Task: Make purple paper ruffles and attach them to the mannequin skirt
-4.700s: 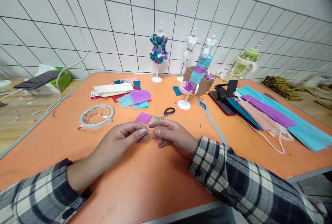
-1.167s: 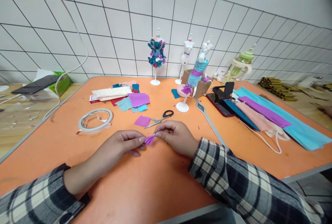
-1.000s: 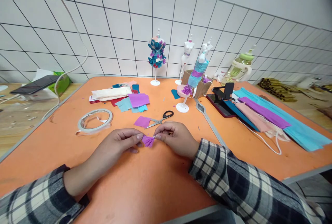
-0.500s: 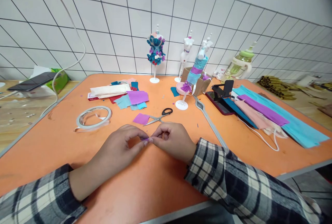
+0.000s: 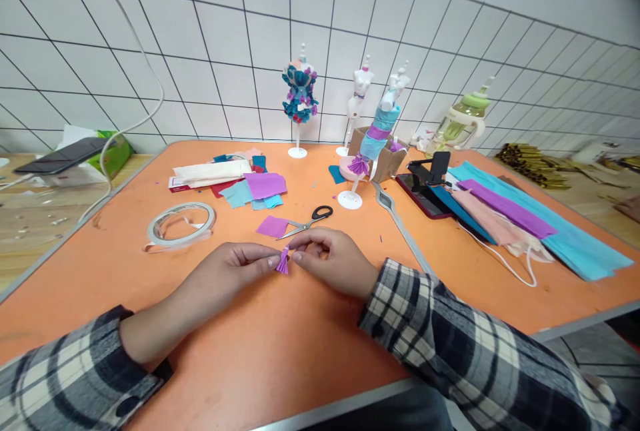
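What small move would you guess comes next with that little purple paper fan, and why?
Probably pinching its narrow top tighter: both hands, left hand and right hand, hold the purple paper fan between fingertips just above the orange table, its pleats flaring downward.

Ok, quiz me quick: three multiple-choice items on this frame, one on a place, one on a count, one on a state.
1. Where do the scissors lie?
A. On the orange table, just beyond the hands
B. Inside the cardboard box
C. On the green box at far left

2. How many small dress forms stand near the wall?
A. One
B. Three
C. Five

3. What state is the purple paper piece in?
A. Lying flat and untouched on the table
B. Pinched and gathered between both hands' fingertips
C. Stuck to the tape roll

Answers:
1 A: the black-handled scissors rest on the table beside a flat purple square.
2 B: the decorated form, the bare form and the wrapped form are all that show.
3 B: the left hand and right hand hold it between them, pleated and fanned.
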A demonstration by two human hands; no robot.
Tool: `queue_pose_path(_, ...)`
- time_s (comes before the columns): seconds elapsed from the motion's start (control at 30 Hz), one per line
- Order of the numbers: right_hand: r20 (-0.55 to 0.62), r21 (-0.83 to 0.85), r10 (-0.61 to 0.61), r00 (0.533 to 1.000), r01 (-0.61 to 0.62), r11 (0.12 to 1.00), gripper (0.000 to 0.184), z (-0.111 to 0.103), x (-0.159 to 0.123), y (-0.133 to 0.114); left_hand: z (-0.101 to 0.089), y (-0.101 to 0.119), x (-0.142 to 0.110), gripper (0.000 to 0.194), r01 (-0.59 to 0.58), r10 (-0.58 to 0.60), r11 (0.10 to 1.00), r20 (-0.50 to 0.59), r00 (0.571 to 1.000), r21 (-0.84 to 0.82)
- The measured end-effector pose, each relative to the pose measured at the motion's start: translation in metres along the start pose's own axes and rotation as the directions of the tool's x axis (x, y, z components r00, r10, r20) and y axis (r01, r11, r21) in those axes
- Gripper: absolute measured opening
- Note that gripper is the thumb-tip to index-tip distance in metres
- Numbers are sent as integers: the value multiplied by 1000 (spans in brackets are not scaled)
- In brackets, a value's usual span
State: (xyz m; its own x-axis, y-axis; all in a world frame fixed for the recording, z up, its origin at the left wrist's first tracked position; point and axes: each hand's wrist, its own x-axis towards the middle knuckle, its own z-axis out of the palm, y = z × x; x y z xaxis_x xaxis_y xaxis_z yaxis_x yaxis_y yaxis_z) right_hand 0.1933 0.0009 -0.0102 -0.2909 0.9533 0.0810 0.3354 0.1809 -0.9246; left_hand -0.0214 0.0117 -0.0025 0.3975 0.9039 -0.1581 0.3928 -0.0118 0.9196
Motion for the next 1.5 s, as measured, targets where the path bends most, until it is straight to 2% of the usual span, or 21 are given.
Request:
queue_pose_path(0.1,52,195,70,996,-79,978,19,3,3,3,0,-1,0,24,-35,34,999,82,996,14)
queue_pose_path(0.2,116,318,109,987,-141,938,19,5,3,5,1,-2,1,26,-72,65,996,124,990,50)
queue_pose_path(0.37,161,340,159,974,-206,918,17,0,2,3,2,0,2,34,-92,93,991,-8,996,96)
queue_pose_path(0.57,236,325,248,940,-317,891,8,-2,1,-1,3,0,1,22,-117,107,972,61,992,202)
queue_pose_path(0.8,201,295,249,947,-301,907,9,-2,1,-2,2,-2,1,22,-182,181,960,21,983,211)
queue_pose_path(0.93,176,241,211,961,-250,938,7,-2,1,-1,4,2,0,24,-197,187,959,64,980,203)
queue_pose_path(1.07,172,210,195,966,-230,950,17,1,-1,-1,4,1,-1,24,-195,180,953,86,980,230)
queue_pose_path(1.17,215,288,185,959,-243,926,36,5,-1,-2,4,-1,0,24,-195,187,954,56,981,229)
queue_pose_path(1.23,222,314,176,959,-242,918,41,6,-1,-2,4,-2,0,24,-189,184,955,42,982,230)
queue_pose_path(1.33,185,289,158,970,-207,935,38,7,0,-2,4,-2,0,24,-185,182,957,35,983,225)
queue_pose_path(1.5,123,224,133,984,-158,962,35,5,0,1,4,3,0,28,-168,185,957,-51,981,238)
